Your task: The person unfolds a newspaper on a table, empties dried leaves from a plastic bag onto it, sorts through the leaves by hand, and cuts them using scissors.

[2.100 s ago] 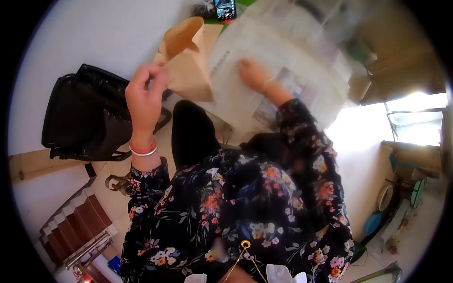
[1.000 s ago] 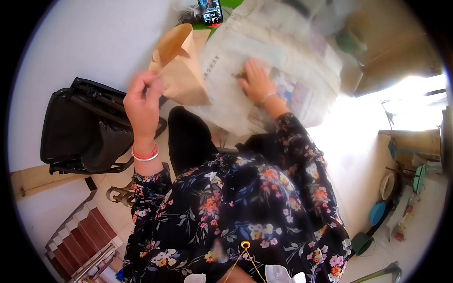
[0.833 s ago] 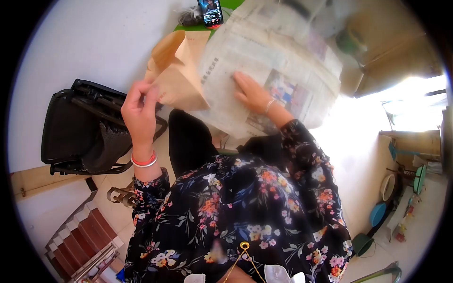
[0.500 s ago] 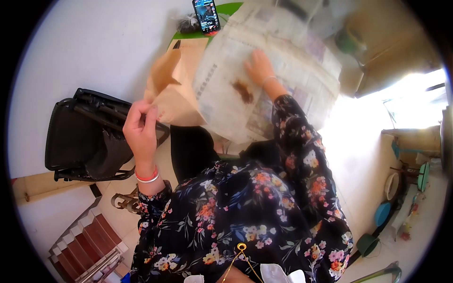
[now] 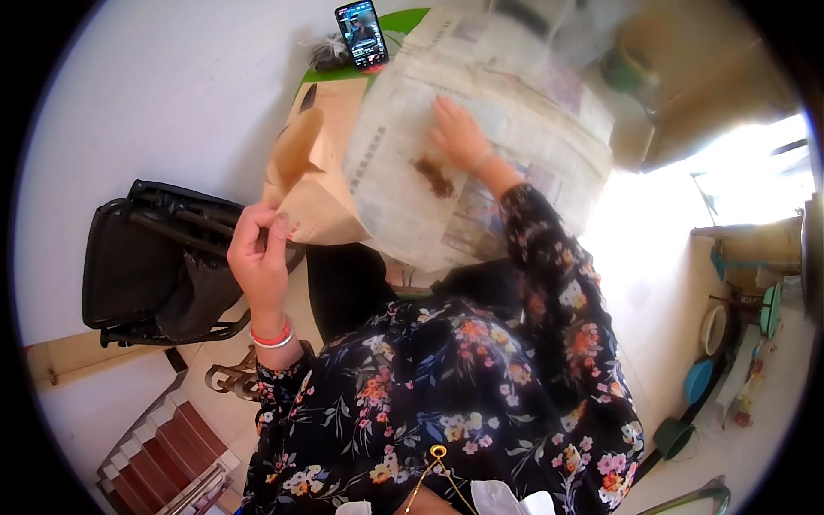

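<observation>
The right hand (image 5: 463,142), fingers extended and apparently empty, has shifted far, leaving the brown pile (image 5: 435,177) uncovered on the newspaper (image 5: 524,120). The left hand (image 5: 260,245) pinches the paper bag (image 5: 322,210), now nearer.

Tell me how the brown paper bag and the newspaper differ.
The newspaper is larger than the brown paper bag. The newspaper is pale and printed all over; the bag is mostly plain brown. The newspaper lies spread out; the bag gapes open, pinched by the left hand. Both look like paper.
</observation>
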Demonstrator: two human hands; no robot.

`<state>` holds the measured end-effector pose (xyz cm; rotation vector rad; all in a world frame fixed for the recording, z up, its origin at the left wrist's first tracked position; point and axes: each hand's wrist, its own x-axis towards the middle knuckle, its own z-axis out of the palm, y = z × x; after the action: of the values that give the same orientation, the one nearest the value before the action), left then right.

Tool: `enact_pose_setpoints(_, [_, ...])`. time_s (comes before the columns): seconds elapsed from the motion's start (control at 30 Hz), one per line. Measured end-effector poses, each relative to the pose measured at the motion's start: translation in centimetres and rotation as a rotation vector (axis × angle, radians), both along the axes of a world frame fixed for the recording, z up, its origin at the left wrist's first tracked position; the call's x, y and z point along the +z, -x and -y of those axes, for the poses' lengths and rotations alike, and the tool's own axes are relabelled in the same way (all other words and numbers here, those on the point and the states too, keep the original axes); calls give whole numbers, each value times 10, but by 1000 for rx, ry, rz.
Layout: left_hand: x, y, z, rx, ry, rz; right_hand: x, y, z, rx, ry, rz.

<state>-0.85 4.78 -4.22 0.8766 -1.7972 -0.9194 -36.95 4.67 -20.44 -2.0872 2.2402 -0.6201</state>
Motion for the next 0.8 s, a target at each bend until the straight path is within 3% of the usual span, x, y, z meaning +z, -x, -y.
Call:
enact_pose_setpoints(0.13, [3, -1, -3, -30, 23, -13, 3, 3, 29, -82, -79, 8])
enact_pose_setpoints(0.23, [6, -4, -11, -27, -9, -19, 43, -28, 0, 106, -352, -75])
enact_pose_setpoints(0.33, [3, -8, -13, -30, -8, -23, 26, -38, -37, 377, -194, -7])
enact_pose_setpoints(0.43, [7, -8, -13, 8, 42, 64, 23, -45, -74, 380, -159, 179])
enact_pose_setpoints(0.67, [4, -29, -14, -34, 53, 114, -17, -45, -119, -96, 108, 330])
enact_pose_setpoints(0.8, [8, -33, -24, 19, -3, 191, 6, -55, -145, -248, 153, 430])
